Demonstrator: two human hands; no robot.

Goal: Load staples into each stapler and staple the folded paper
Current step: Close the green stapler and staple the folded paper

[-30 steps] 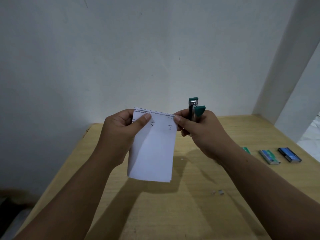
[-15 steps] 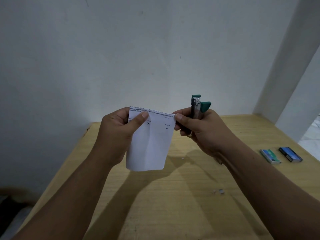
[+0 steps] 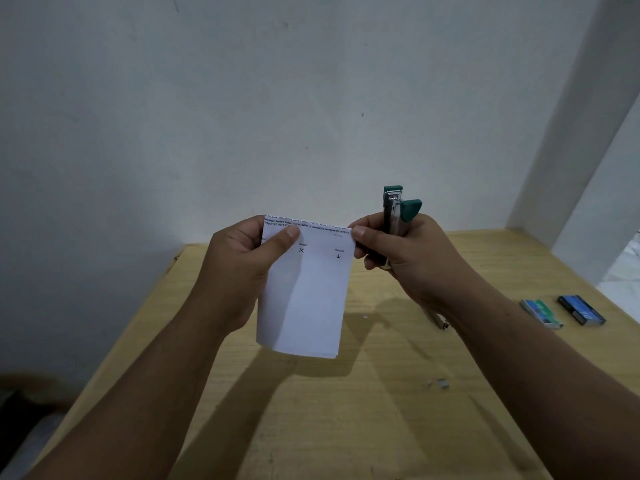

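Head view: folded white paper sheet with small printed text along its top edge point(image 3: 304, 289) is held up in the air above the light wooden table point(image 3: 346, 410), hanging down from both hands. Left hand point(image 3: 239, 268) pinches the top left corner, thumb pressed flat on the front face, other fingers curled behind. Right hand point(image 3: 398, 258) does two jobs: thumb and forefinger nip the top right corner, while the remaining fingers are wrapped round a small green-and-chrome stapler point(image 3: 394, 216), which stands upright with its head end poking above the fist, arm slightly ajar. Stapler sits just beside the paper's right edge, not yet over it. On the table to the right: a green staple box point(image 3: 542, 313) and a blue staple box point(image 3: 581, 310), close together; a metal object point(image 3: 440, 320) is partly hidden by the right forearm, id. not possible. Small loose metal bits point(image 3: 441, 383) lie near the front. Assessment: step in hand appears to be lining up paper for stapling. Recommend left hand takes the full hold, right releases its corner, stapler mouth slides over all layers near the top edge, sheets kept flush, then one firm squeeze. Risk: layers fanning apart, staple catching only some.
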